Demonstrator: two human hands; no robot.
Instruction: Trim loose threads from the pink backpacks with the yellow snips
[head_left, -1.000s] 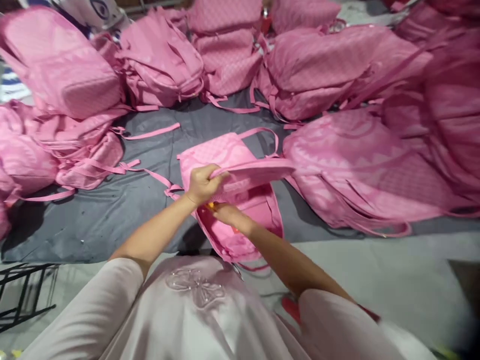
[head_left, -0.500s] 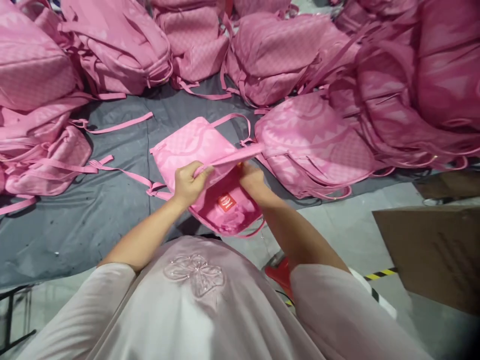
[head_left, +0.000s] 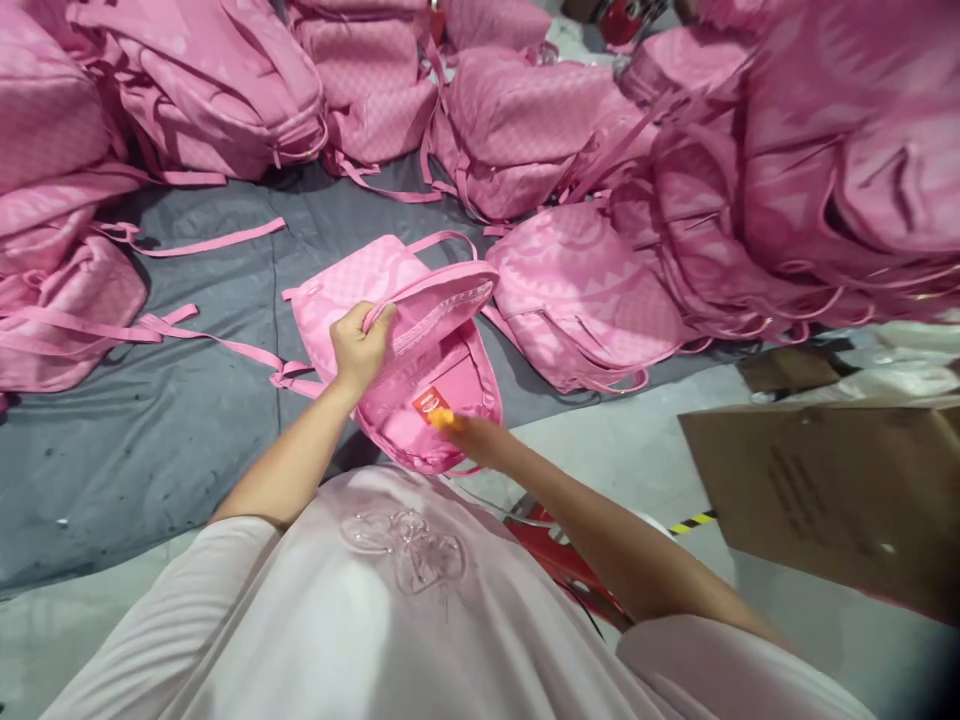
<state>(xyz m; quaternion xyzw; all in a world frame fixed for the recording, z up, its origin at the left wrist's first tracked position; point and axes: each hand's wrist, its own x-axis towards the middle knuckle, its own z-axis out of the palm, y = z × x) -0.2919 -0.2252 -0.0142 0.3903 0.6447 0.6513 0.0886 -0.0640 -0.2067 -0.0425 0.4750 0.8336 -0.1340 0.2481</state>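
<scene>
An unzipped pink backpack (head_left: 337,285) lies in front of me, its mouth facing my body. My left hand (head_left: 361,345) is closed on the edge of its raised front panel, thumb on top. Inside, a red label (head_left: 430,405) shows on the pink lining. My right hand (head_left: 476,437) is over the near side of the opening, closed round a small yellow-orange thing (head_left: 445,420) that is too blurred to name. That thing partly covers the label's lower edge.
More pink backpacks (head_left: 577,290) are heaped along the far side and both ends of the grey cloth-covered surface (head_left: 210,420). Loose straps (head_left: 225,240) trail at the left. On the floor to the right stands a cardboard box (head_left: 817,490), with something red (head_left: 562,560) beside me.
My right hand has come out from under the raised panel toward me, bringing the yellow-orange thing into view. The panel stands more open over my left hand, and the view has shifted right.
</scene>
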